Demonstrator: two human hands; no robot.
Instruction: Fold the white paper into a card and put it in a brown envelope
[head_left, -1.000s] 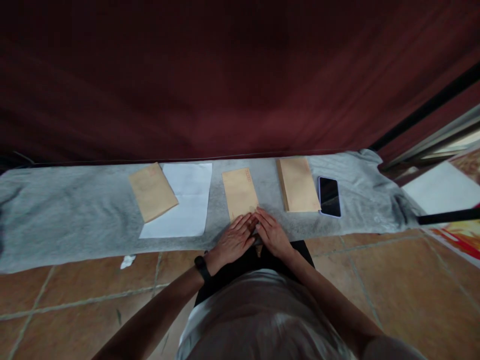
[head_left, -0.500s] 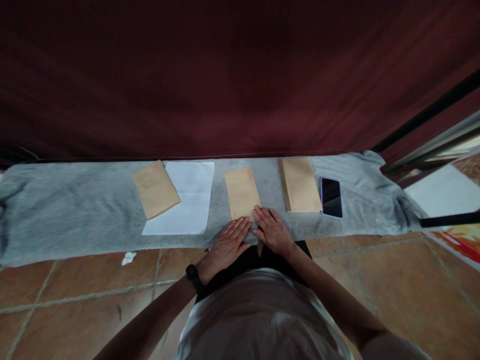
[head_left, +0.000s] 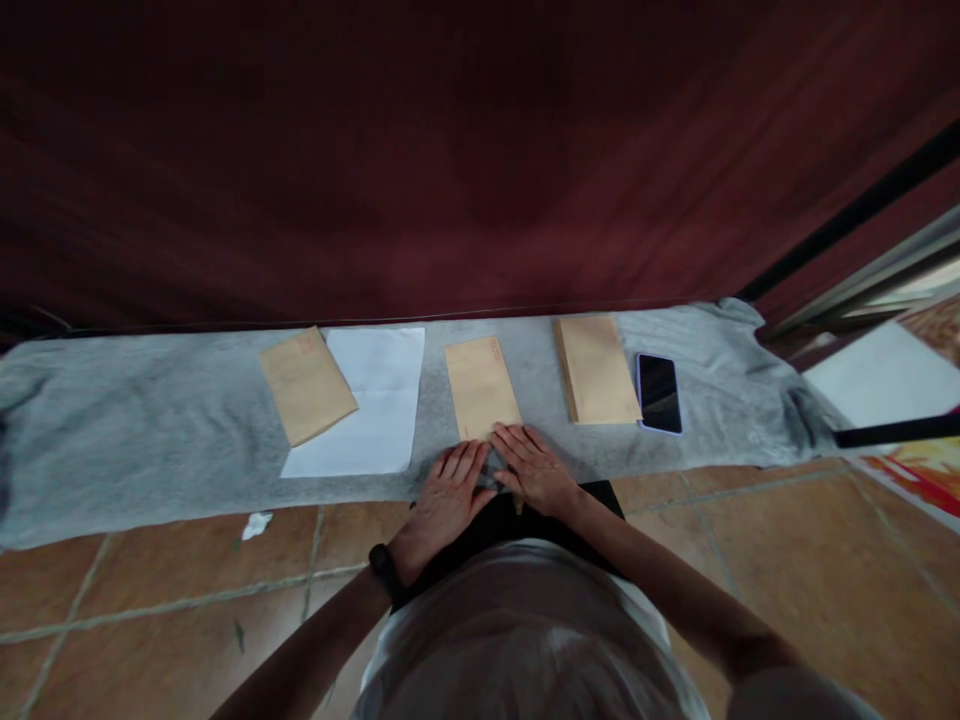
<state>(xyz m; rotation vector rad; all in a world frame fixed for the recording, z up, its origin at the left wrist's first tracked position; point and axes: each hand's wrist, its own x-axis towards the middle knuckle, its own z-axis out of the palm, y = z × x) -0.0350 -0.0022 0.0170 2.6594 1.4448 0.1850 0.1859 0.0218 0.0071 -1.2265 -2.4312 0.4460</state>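
Observation:
A brown paper envelope point(head_left: 482, 385) with small red print lies flat on the grey cloth in front of me. Both hands rest at its near edge. My left hand point(head_left: 448, 492), with a dark watch on the wrist, lies flat, its fingertips at the envelope's lower left corner. My right hand point(head_left: 538, 472) is spread, its fingertips on the lower right part of the envelope. Neither hand grips anything. A stack of similar envelopes point(head_left: 600, 370) lies to the right. Further left, another brown envelope point(head_left: 307, 385) overlaps white paper point(head_left: 382, 420).
The long narrow surface is covered with grey cloth point(head_left: 172, 430). A phone point(head_left: 659, 393) lies right of the stack. Dark red fabric point(head_left: 450, 200) hangs along the far side. On the tiled floor point(head_left: 187, 620) lies a white scrap point(head_left: 256, 525). A black bar point(head_left: 892, 430) stands at right.
My right hand has slid slightly left along the envelope's near edge, closer to my left hand. The left hand stays nearly in place. The view has shifted slightly.

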